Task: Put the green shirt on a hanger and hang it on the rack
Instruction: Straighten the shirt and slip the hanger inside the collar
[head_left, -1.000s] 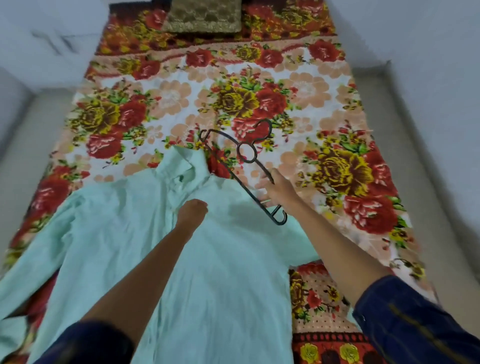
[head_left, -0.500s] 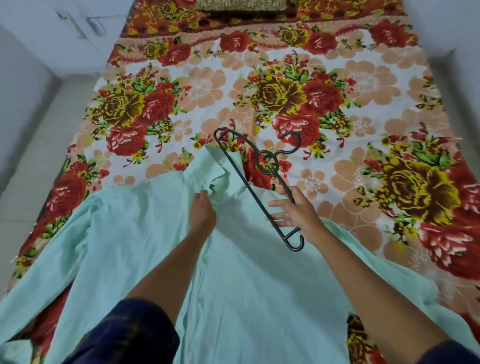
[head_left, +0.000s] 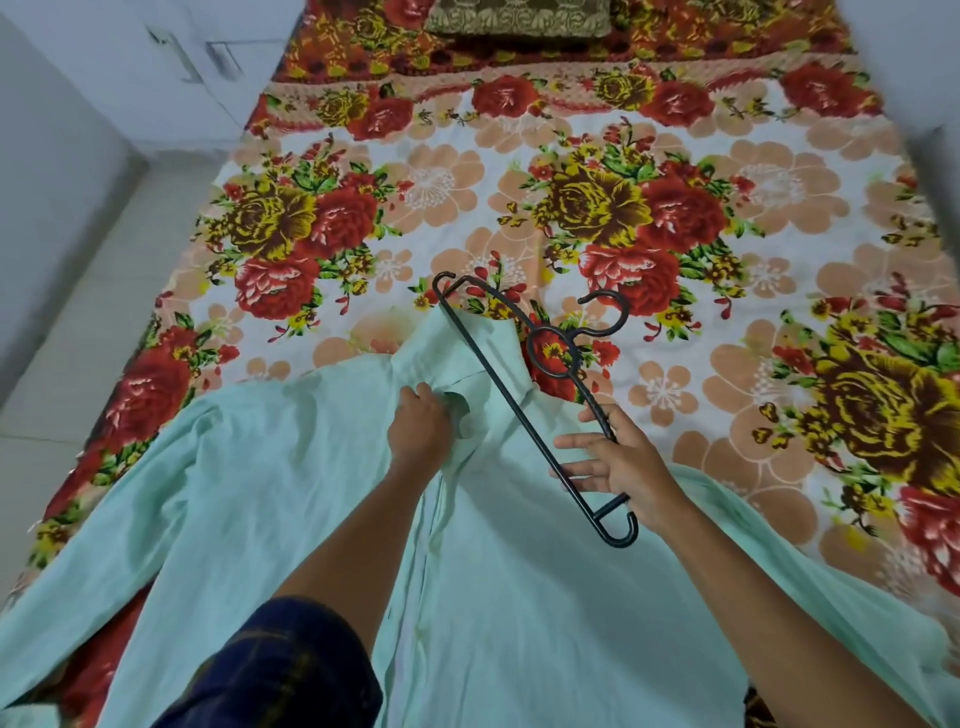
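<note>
Two hands — left hand (head_left: 421, 431) on one green shirt (head_left: 519, 597), right hand (head_left: 621, 467) round one hanger (head_left: 524, 410).

The green shirt (head_left: 519, 597) is pale mint, spread flat on the bed with its collar at the far end and sleeves splayed to both sides, its front placket running down the middle. The hanger (head_left: 524, 410) is thin and black, lying diagonally across the collar, hook pointing right.
</note>
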